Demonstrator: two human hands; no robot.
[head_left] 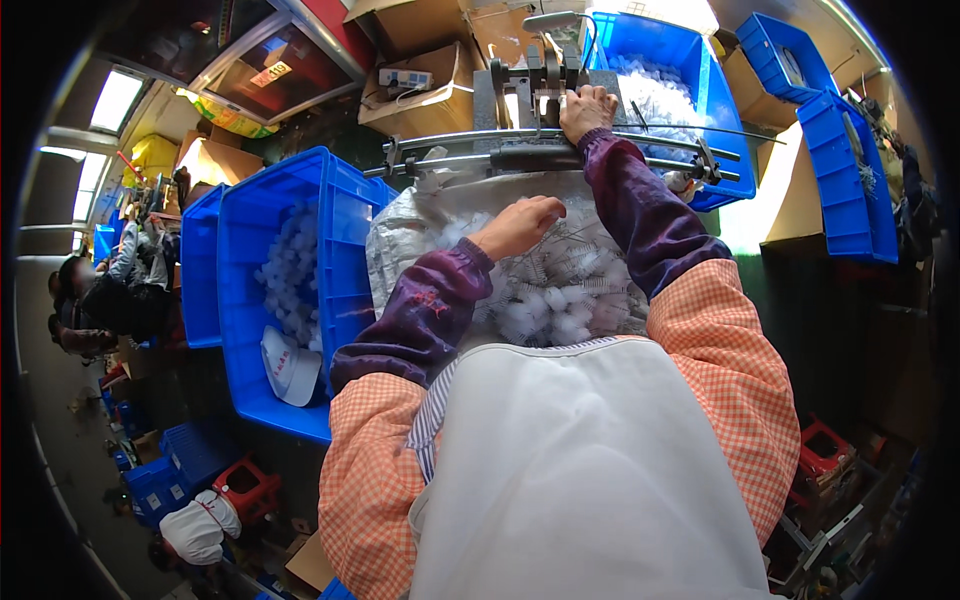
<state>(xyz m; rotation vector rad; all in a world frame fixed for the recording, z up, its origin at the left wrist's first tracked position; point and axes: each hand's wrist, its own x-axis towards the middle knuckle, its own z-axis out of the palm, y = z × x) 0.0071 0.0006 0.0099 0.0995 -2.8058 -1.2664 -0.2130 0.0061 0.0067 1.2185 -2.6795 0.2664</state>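
Note:
My right hand (588, 112) is at the dark metal bench machine (505, 98), fingers bent and pressed together on its right side. Whatever they grip there is hidden. Lower and to the left, my left hand (520, 226) hovers over a heap with its fingers curled into a pinch; anything between the fingertips is too small to make out. The heap holds thin metal coil springs (585, 258) and small whitish plastic pieces (552, 305). It lies on a pale woven sack (392, 245) between my body and the machine.
Metal rods (470, 145) cross in front of the machine. A blue crate (325, 250) with white pieces and a white cap (290, 367) stands at left. Another blue crate (712, 120) of white pieces is at right. Cardboard boxes (425, 95) stand behind. A person (198, 527) is at lower left.

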